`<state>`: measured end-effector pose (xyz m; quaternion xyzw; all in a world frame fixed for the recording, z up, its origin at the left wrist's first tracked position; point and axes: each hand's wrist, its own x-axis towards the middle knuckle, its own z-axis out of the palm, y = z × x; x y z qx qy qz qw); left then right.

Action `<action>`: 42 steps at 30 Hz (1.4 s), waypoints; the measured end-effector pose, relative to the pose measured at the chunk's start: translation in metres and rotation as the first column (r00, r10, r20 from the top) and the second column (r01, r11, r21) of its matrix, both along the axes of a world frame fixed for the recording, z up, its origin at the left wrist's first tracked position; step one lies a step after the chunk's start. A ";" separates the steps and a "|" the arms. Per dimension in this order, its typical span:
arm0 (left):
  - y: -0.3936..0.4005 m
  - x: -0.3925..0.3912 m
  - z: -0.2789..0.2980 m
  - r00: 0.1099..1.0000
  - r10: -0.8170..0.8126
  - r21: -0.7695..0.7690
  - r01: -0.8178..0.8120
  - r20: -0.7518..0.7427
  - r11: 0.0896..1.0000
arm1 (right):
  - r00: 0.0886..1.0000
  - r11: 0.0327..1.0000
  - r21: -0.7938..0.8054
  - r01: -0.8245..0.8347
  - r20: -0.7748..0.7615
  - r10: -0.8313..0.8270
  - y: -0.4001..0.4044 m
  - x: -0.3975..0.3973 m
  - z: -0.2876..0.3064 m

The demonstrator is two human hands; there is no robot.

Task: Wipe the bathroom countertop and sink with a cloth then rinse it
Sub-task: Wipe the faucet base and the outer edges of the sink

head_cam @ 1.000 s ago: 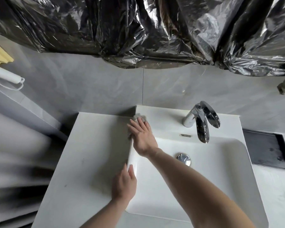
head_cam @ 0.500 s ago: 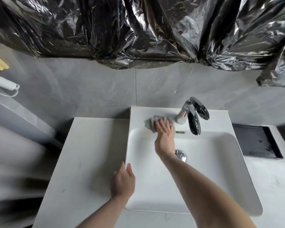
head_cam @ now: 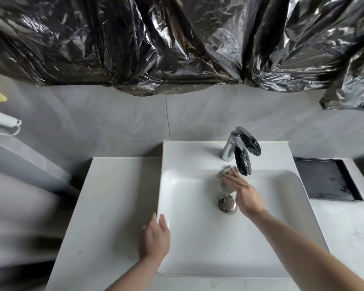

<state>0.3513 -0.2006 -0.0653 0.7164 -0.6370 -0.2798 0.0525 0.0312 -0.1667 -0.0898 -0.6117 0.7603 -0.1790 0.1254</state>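
White stone makes up the countertop (head_cam: 105,206), and the left hand (head_cam: 155,238) rests nearest, at the sink's (head_cam: 277,238) left rim, fingers open and loose, holding nothing. Farther in, the right hand (head_cam: 243,195) presses the grey cloth (head_cam: 226,172) flat against the back wall of the sink, fingers stretched out over it, just above the drain plug (head_cam: 227,203). The tap (head_cam: 241,152) hangs right over the fingertips. The knuckles could bump the spout on a high wipe. The wet cloth could slip out from under the flat fingers.
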 end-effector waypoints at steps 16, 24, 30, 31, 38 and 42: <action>0.000 -0.001 -0.001 0.999 -0.019 -0.017 0.019 0.050 1.000 | 0.157 0.424 0.269 0.865 0.658 -0.737 -0.015 0.008 0.016; 0.001 0.001 -0.004 1.000 -0.024 -0.039 0.025 0.020 0.999 | -0.124 0.497 0.449 0.743 0.821 -0.557 -0.087 0.119 0.031; 0.001 0.002 -0.006 0.996 0.010 -0.011 -0.011 -0.085 1.000 | 0.009 0.650 0.474 0.594 0.804 -0.595 -0.127 0.195 0.031; 0.000 0.003 -0.006 0.993 0.024 0.004 -0.024 -0.119 1.000 | 0.089 0.686 0.458 0.566 0.793 -0.603 -0.130 0.205 0.028; 0.003 0.032 0.003 0.874 0.118 0.155 -0.049 -0.472 0.987 | 0.562 0.940 0.155 0.305 0.767 -0.309 -0.101 0.213 0.012; 0.008 0.062 0.002 0.754 0.135 0.273 0.061 -0.643 0.960 | 0.757 0.990 0.106 0.088 0.639 -0.136 -0.075 0.215 -0.004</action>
